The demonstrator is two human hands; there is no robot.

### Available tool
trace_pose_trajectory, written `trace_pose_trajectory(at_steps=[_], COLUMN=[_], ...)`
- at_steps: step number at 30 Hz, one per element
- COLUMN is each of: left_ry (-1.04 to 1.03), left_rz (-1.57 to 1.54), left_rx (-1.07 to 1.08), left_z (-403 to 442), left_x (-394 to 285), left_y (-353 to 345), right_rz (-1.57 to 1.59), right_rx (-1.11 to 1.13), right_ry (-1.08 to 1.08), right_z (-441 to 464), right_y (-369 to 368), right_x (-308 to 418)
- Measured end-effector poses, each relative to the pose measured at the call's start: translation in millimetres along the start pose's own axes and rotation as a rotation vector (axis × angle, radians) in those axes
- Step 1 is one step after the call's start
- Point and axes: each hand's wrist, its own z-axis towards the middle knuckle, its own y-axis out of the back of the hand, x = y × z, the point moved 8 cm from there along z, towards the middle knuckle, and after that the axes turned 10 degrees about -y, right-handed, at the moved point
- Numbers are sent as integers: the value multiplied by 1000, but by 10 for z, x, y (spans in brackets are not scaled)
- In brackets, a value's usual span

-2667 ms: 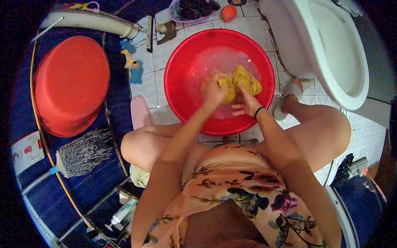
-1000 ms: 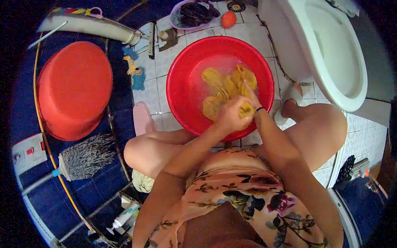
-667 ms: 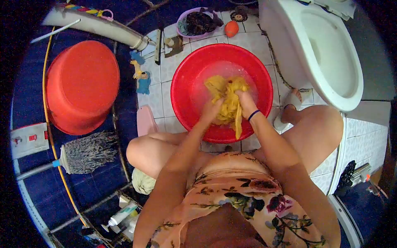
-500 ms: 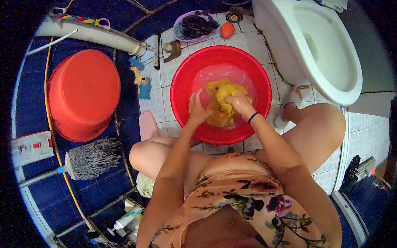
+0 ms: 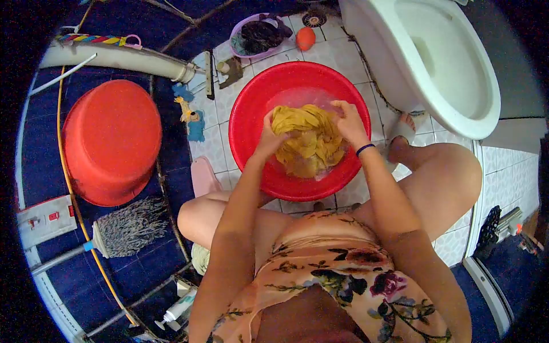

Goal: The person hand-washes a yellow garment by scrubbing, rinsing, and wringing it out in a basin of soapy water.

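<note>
A wet yellow cloth [image 5: 311, 143] lies bunched in soapy water inside a big red basin [image 5: 243, 128] on the tiled floor between my knees. At the cloth's left edge is my left hand [image 5: 271, 136], its fingers apart and touching the fabric. My right hand [image 5: 351, 123], with a dark band at the wrist, is at the cloth's right side with its fingers spread. Neither hand is closed on the cloth. Part of the cloth is under the cloudy water.
A white toilet [image 5: 452, 74] stands at the right. An upturned red tub [image 5: 114, 140] and a mop [image 5: 131, 227] are at the left. Beyond the basin are a purple basket [image 5: 260, 37] and an orange ball [image 5: 305, 39]. A pink slipper [image 5: 204, 176] lies left of the basin.
Both hands have moved apart to opposite sides of the cloth. My right hand, earlier on the cloth, has come off its middle. The cloth is now spread wider in the basin.
</note>
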Motion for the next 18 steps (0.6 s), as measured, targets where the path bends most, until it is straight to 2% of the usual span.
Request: trace_pose_trajectory(at_steps=[1,3,5,6,8,9,11,12,13,16,18], left_ry=[-46,-37,94,223,294,234,113,58,4,50,56], left_rz=[60,757,1130,1154,885,596,300,293,285,-53,-194], left_rx=[11,239,364,375,288,188,72,63,55,-120,-44], left_z=[-25,-202,-346,-435,-489,-468,-400,-319,-245,-250,-353], left_x=[114,948,1164,948,1125,1628,1680,1303,911,125,-753], left_y=[11,16,-23,-46,-56,-56,-12,-51,-110,-340,-568], right_rz=[75,-32,-46,-40,26,76,264,388,447,643,987], right_rx=[18,142,284,338,454,506,615,689,668,577,623], right_ry=[5,-68,-182,-275,-485,-607,-903,-937,-987,-1139,-962], right_z=[37,-195,-281,-328,-486,-605,-920,-940,-954,-994,-758], right_y=[-40,-144,-407,-552,-796,-856,-752,-874,-862,-726,-925], right_x=[-91,85,-161,-411,-749,-800,-467,-622,-588,-338,-516])
